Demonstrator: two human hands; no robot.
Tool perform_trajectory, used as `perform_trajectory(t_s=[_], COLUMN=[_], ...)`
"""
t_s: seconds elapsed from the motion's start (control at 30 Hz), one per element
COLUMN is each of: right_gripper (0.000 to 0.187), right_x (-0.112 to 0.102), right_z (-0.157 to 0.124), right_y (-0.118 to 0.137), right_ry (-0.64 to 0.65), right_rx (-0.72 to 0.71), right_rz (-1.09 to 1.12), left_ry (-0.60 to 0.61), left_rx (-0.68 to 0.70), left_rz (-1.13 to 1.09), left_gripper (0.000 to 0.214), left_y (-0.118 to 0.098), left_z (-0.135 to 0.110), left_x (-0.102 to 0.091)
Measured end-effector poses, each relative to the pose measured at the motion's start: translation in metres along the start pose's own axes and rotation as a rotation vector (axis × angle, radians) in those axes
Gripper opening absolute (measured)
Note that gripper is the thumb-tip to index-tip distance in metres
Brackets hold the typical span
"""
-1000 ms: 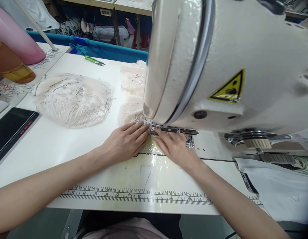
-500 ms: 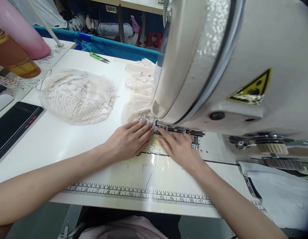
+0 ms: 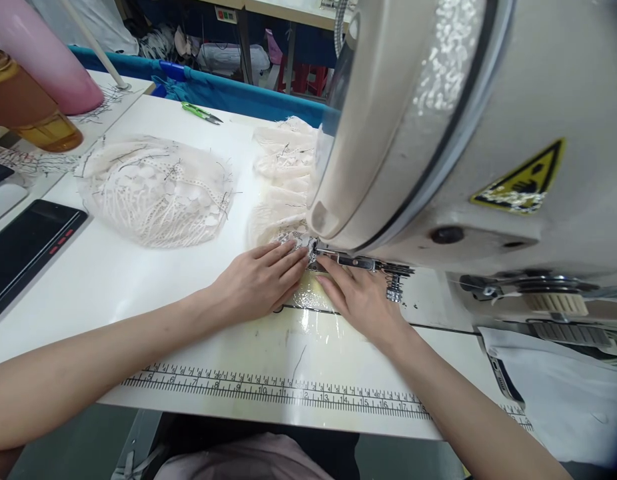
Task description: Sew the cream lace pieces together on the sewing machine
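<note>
A sewing machine [image 3: 388,153] fills the right side, its presser foot down at the edge of cream lace fabric [image 3: 283,180]. The gathered fabric runs away from me along the left of the machine head. My left hand [image 3: 263,277] lies flat on the fabric's near end, fingers stretched out towards the needle area. Close to the presser foot on the other side, my right hand [image 3: 361,300] rests with its fingers extended, thumb apart; some fingertips are hidden beneath the machine parts. Whether it touches the fabric I cannot tell.
A bundle of cream lace [image 3: 158,190] lies left on the white table, with a black phone [image 3: 31,250] beside it. Green thread snips [image 3: 201,113] lie further back. An amber bottle [image 3: 33,107] and a pink one [image 3: 48,53] stand at far left. A ruler strip [image 3: 283,393] runs along the front edge.
The view has shifted slightly, so the machine head appears a little further right. Both hands and the fabric stay in nearly the same place.
</note>
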State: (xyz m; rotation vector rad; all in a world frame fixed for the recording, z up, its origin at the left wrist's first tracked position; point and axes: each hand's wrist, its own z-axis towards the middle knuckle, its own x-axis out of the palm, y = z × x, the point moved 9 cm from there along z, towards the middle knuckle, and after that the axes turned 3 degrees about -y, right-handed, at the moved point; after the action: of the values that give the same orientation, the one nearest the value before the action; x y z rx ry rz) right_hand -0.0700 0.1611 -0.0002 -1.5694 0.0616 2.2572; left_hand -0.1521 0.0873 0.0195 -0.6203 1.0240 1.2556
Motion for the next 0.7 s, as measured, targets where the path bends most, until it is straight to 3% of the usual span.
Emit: perform_trajectory(t_s=[0.33,0.7], right_gripper=[0.033,0.037], right_x=[0.0019,-0.0067], right_z=[-0.0013,-0.0016], right_y=[-0.0003,0.0052], right_ry=[0.022,-0.039], right_rx=[0.002,-0.049], right_rz=[0.002,-0.094], left_ry=[0.022,-0.003], left_rx=[-0.008,-0.005], left_rz=[-0.017,-0.005], left_gripper=[0.032,0.032], left_y=[0.0012,0.0005], left_z=[-0.0001,0.0], left_x=[0.0016,-0.0007])
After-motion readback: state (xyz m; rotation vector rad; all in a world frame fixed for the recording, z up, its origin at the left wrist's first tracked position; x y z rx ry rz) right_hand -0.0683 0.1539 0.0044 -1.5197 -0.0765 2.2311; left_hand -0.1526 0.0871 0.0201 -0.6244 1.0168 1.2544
